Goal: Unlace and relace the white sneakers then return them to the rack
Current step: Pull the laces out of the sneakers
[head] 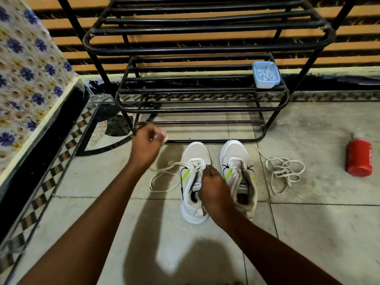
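Two white sneakers stand side by side on the tiled floor (308, 233) at centre frame, toes toward the black metal rack (202, 109), heels toward the wearer; likely set so to keep the eyelets facing up and within easy reach. Left sneaker (194, 182) carries a lace in its lower eyelets; the upper part looks not yet threaded. Right sneaker (238, 177) shows bare eyelets, tongue exposed. Its loose lace (284, 171) lies in a tangled heap on the floor just right of it, apart from the shoe. Hands are well apart. Right hand (213, 186) sits low over the left sneaker's throat, fingers pinched together at the eyelets, seemingly nipping a lace end or steadying the tongue; exact grip hidden by the knuckles. Left hand (147, 146) is raised up-left of the shoe, closed in a loose fist, motion-blurred; the threaded lace (164, 177) runs from the eyelets toward it, and slack loops on the floor left of the shoe, so it reads as drawing the lace through. Judgement: one shoe mid-lacing, the other not yet begun. Surroundings: rack shelves bare except a pale blue lidded tub (266, 74) on a middle tier, right side; lower tiers open for the return. A red bottle (359, 157) lies on the floor at far right, well clear. Floral cloth (26, 64) fills upper left. Nothing blocks the way to the rack; the slack loop could snag.
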